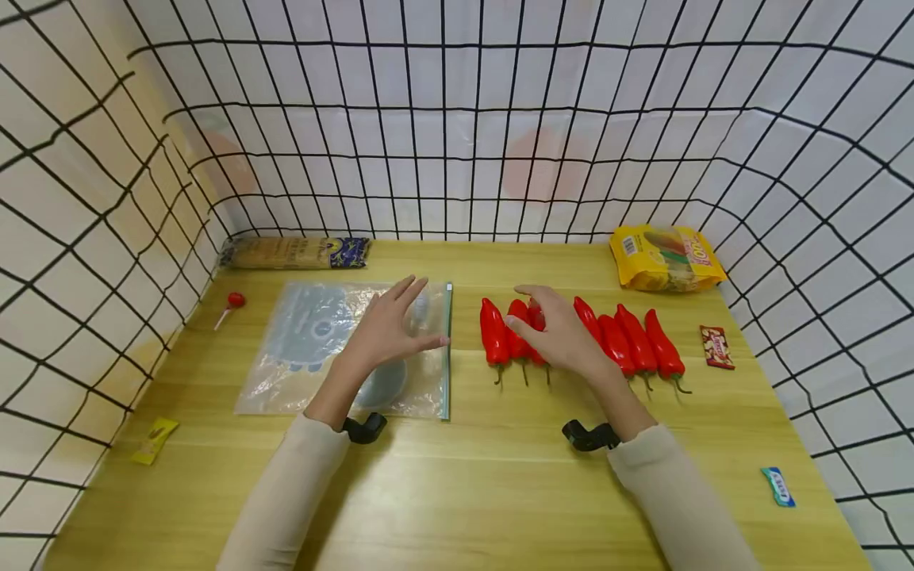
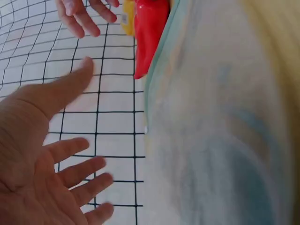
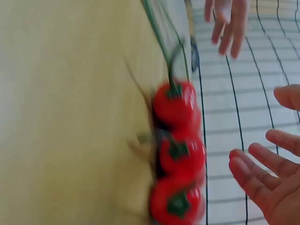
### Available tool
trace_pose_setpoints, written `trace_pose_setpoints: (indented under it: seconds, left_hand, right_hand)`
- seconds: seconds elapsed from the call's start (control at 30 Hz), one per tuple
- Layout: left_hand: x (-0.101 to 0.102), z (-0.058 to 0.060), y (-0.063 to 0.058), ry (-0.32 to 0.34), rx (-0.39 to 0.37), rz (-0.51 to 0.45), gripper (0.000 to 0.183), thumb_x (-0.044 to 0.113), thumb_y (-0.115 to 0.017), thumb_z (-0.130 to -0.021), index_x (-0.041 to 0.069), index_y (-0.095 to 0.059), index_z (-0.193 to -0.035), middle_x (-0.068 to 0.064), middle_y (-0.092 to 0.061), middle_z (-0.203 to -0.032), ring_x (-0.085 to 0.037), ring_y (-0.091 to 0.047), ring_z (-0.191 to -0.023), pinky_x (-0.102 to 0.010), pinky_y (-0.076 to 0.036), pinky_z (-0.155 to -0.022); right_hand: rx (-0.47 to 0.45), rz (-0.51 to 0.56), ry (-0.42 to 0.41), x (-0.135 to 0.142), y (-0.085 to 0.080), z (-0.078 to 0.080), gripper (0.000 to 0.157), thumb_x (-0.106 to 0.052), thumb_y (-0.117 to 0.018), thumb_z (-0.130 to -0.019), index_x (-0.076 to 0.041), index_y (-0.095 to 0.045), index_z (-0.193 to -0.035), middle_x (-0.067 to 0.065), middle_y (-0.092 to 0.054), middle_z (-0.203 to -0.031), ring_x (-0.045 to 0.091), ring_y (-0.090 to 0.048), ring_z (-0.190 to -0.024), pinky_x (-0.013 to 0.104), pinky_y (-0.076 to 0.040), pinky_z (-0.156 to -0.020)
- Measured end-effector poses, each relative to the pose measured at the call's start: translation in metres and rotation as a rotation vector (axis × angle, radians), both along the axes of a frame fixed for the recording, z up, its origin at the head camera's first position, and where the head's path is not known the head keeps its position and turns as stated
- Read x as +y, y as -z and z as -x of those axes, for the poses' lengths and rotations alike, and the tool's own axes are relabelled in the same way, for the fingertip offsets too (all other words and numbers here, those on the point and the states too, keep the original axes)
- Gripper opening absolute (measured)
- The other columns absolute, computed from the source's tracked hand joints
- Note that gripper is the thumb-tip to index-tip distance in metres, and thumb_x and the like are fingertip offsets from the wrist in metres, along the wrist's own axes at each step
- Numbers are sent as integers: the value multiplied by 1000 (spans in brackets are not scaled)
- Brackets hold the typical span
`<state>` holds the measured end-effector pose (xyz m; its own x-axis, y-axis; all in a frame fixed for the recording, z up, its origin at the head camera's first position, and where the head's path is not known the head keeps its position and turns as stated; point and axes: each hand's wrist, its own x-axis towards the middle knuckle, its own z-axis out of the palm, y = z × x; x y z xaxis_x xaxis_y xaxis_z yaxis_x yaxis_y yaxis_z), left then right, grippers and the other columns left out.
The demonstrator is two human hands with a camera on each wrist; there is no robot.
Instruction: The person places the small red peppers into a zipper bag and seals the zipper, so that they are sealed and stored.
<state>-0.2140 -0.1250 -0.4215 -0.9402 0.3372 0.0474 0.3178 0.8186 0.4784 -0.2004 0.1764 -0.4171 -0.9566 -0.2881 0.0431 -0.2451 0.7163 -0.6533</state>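
A clear zip bag with a blue print and a teal zip edge lies flat on the left of the table. Over its right part hovers my left hand, fingers spread and holding nothing. To the right, a row of several red peppers lies side by side, green stems toward me. Above the row my right hand is held with relaxed fingers, and it hides part of the middle peppers. In the right wrist view, pepper stem ends appear beside the empty hand.
At the back stand a noodle packet and a yellow snack bag. A lollipop and a yellow wrapper lie left; a red packet and a blue candy lie right. Black wire mesh walls the table.
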Motion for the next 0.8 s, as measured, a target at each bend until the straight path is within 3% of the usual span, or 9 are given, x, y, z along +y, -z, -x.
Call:
trace_pose_setpoints:
  seconds: [0.13, 0.23, 0.37, 0.6, 0.8]
  left_hand:
    - [-5, -8, 3, 20, -51, -112, 84, 52, -75, -80, 21, -38, -149, -8, -39, -154, -34, -34, -142, -56, -31, -113]
    - [-6, -12, 9, 48, -70, -130, 72, 44, -74, -84, 16, -47, -144, -9, -47, -148, -33, -39, -139, -52, -34, -112]
    - [-7, -17, 17, 76, -102, -139, 71, 37, -76, -83, 13, -47, -143, -9, -44, -150, -33, -40, -139, -52, -33, -113]
    - [-9, -21, 33, 88, -126, -96, 75, 35, -74, -85, 6, -42, -146, -11, -34, -157, -37, -34, -142, -54, -28, -115]
    - [-10, -17, 45, 64, -116, -98, 60, 33, -74, -86, 8, -55, -137, -6, -45, -150, -34, -41, -138, -50, -31, -114]
  right_hand:
    - [-10, 169, -17, -15, 6, -14, 54, -43, -63, -92, -18, -49, -138, 9, -58, -130, 23, -62, -104, 43, -54, -88]
    - [-50, 257, -32, -27, 11, -23, 47, -38, -65, -92, -18, -53, -133, 8, -60, -128, 18, -64, -101, 37, -55, -87]
    - [-113, 327, -57, -43, 17, -30, 41, -34, -66, -92, -19, -56, -129, 9, -60, -130, 17, -66, -103, 33, -56, -88]
    - [-161, 335, -102, -65, 31, -30, 37, -23, -65, -94, -8, -58, -127, 9, -63, -127, 17, -66, -106, 34, -55, -91]
    - [-179, 298, -100, -75, 41, -30, 34, -12, -65, -93, -4, -59, -126, 10, -64, -125, 19, -66, -107, 34, -55, -91]
